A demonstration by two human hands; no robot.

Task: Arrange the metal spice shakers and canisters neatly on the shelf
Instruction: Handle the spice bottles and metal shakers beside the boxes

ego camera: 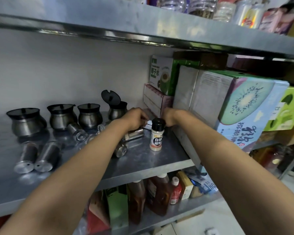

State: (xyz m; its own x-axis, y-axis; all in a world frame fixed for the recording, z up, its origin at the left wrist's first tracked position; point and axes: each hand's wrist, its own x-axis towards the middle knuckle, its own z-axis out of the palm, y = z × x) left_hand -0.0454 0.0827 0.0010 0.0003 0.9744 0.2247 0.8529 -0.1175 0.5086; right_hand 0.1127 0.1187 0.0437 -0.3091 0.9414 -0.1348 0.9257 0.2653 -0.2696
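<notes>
Shakers (134, 133) lie toppled under my left hand (134, 118); stand them upright gently. Both hands' fingers curl away behind the bottle (157, 136); their grip I cannot tell.

A storeroom or pantry of a small shop or kitchen is suggested — metal shelving (143, 160) is stocked with cartons of fruit drinks (244, 102), bottled sauces (158, 194) below, plastic jars and bottles (200, 5) above, and steel condiment pots (58, 116).
</notes>
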